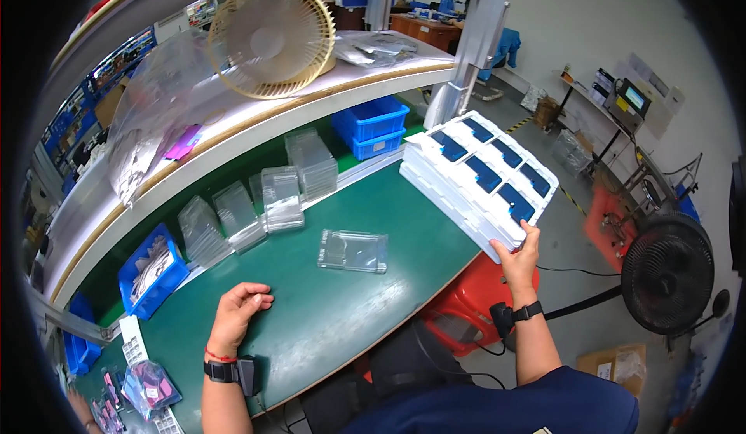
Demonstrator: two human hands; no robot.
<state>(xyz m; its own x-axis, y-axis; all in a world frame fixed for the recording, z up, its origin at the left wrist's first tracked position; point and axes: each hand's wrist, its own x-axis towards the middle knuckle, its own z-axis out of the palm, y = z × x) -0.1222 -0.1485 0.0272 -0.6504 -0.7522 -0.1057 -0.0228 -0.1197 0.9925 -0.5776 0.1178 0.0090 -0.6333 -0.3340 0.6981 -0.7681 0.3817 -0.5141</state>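
Note:
On the right of the green table, a stack of white plastic trays (pixel 447 187) holds several dark-blue flat panels (pixel 483 174) in the top tray's pockets. My right hand (pixel 518 259) grips the near right corner of the stack. Its thumb lies on the near side and its fingers reach the right edge, close to the nearest panel. My left hand (pixel 239 313) rests over the table at the left, fingers curled and nothing visible in them. Between the hands lies a clear plastic blister tray (pixel 353 250).
Stacks of clear trays (pixel 281 198) stand along the table's back, between a blue bin (pixel 153 272) of pale parts and two stacked blue bins (pixel 371 127). A fan (pixel 272 39) stands on the shelf above. A red stool (pixel 474 302) and black fan (pixel 667 272) are at right.

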